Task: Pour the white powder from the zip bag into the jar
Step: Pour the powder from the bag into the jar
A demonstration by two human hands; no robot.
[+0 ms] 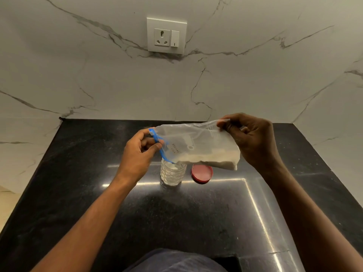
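While both hands hover over the black desk (78,193), the zip bag (198,146) hangs sideways between them — blue zip end low and to the left, right above the mouth of the jar (172,173). The left hand (137,156) has its grip pinched on the blue zip strip (160,146), thumb and fingers closed on it. The right hand (253,140) pinches the bag's far corner, raised higher. White powder (212,159) lies along the bag's lower edge; some already sits in the jar. Just right of the jar — a red lid (202,173), flat on the desk.
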